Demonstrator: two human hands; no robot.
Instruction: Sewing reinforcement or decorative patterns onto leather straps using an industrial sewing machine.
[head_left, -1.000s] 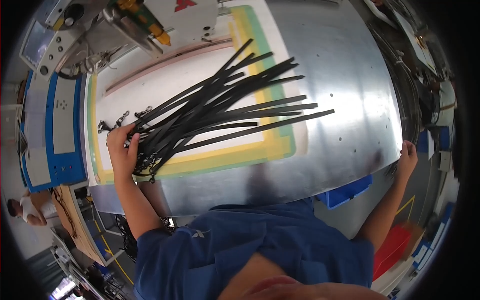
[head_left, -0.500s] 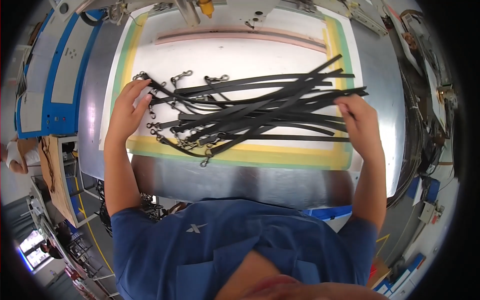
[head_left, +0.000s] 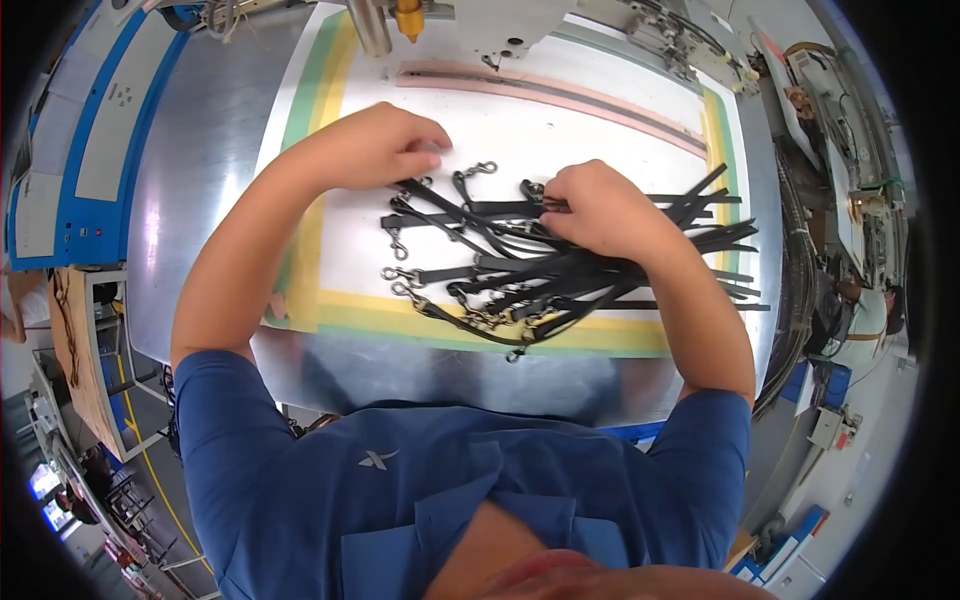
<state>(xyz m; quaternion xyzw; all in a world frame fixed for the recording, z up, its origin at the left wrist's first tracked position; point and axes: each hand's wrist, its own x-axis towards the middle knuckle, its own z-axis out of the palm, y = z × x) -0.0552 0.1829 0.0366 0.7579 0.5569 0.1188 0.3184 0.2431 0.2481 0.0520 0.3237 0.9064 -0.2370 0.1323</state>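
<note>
A loose pile of black straps (head_left: 590,270) lies across the white board (head_left: 360,240), their plain ends fanned out to the right. Metal snap hooks (head_left: 403,277) are fixed to the left ends, several bunched near the front. My left hand (head_left: 385,148) is over the far left of the pile, thumb and fingers apart, nothing seen between them. Its thumb is close above a strap end. My right hand (head_left: 600,208) rests over the middle of the pile, fingers curled round a strap beside a snap hook (head_left: 533,190); the fingertips are partly hidden.
Yellow and green tape (head_left: 480,325) borders the board on a metal table (head_left: 440,375). At the far side, machine parts with a yellow-orange nozzle (head_left: 409,18) overhang it. A pink strip (head_left: 560,98) lies behind the straps. A blue-and-white cabinet (head_left: 105,130) stands left.
My right hand has left the straps' right ends and moved left to the hook side. My left hand has let go of the left ends and opened above them. The view has shifted.
</note>
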